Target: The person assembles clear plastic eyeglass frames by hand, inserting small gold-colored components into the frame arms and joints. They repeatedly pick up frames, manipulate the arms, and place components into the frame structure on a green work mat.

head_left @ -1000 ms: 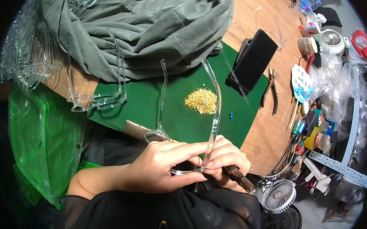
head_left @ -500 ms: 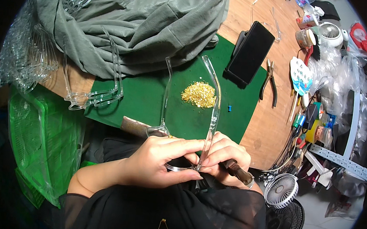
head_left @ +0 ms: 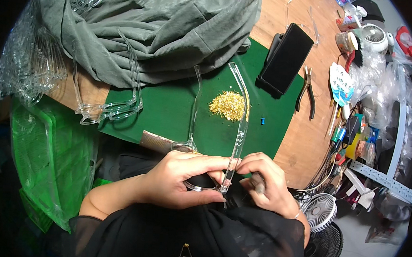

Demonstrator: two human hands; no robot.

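Note:
My left hand [head_left: 178, 176] is closed round a pair of clear glasses frames [head_left: 240, 131], pinching it near a hinge corner. One temple stands up above the fingers; the other [head_left: 195, 104] reaches over the green mat. Just right of that corner, my right hand [head_left: 271, 185] is curled round a brown-handled screwdriver [head_left: 258, 183]. Its handle looks blurred and is seen nearly end-on; its tip is hidden. Beyond both hands, a heap of tiny gold-coloured metal bits [head_left: 227, 105] lies on the green mat [head_left: 169, 107].
More clear glasses frames [head_left: 109, 110] lie at the mat's left, beside a grey cloth [head_left: 173, 45]. A phone [head_left: 286, 60], pliers [head_left: 307, 92] and a blue pushpin [head_left: 263, 119] are to the right. A green crate [head_left: 51, 151] stands left; small fans [head_left: 319, 212] stand right.
My right hand has drawn back to the right from the hinge corner, and the screwdriver has turned with it. My left hand keeps its hold on the glasses frames.

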